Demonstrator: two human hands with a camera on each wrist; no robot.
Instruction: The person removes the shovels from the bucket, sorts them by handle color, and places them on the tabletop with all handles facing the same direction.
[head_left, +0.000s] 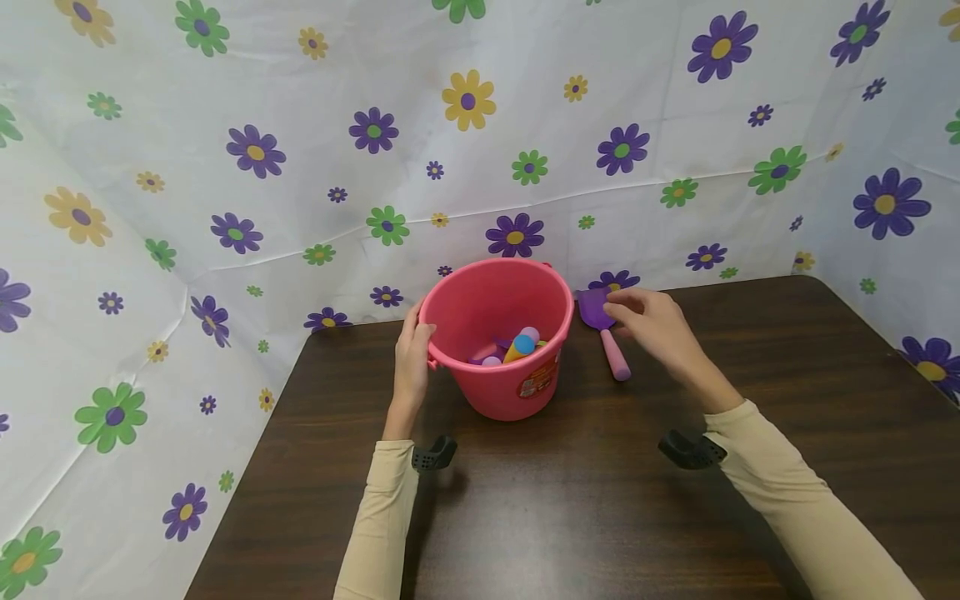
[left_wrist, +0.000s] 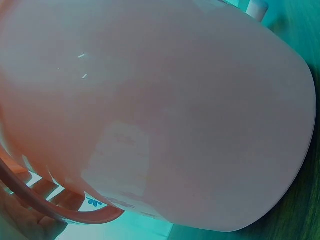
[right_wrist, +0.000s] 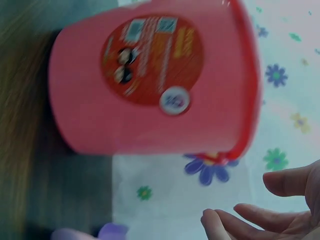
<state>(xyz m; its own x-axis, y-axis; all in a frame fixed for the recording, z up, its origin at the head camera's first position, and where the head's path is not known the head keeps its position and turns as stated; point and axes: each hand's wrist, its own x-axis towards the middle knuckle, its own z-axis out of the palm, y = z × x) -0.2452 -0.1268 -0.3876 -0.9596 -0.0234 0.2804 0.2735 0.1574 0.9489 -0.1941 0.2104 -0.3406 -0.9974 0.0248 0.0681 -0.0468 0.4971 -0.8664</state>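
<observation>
A pink bucket (head_left: pixel 506 387) stands upright on the table, with several small toys, among them a blue-and-orange piece (head_left: pixel 522 345), lying inside. My left hand (head_left: pixel 411 358) grips its rim at the left side, thumb over the edge. In the left wrist view the bucket wall (left_wrist: pixel 175 110) fills most of the frame, and fingers show behind the handle (left_wrist: pixel 60 210). A toy shovel with a purple blade and pink handle (head_left: pixel 615 354) lies right of the bucket. Over it hovers my right hand (head_left: pixel 660 329), thumb and fingers apart, holding nothing.
The dark wooden table (head_left: pixel 570 517) ends at a white flowered cloth (head_left: pixel 315 133) hung behind it and along both sides. Black wrist devices (head_left: pixel 435 454) are worn under both sleeves. A round red label (right_wrist: pixel 152 60) is stuck on the bucket's right side.
</observation>
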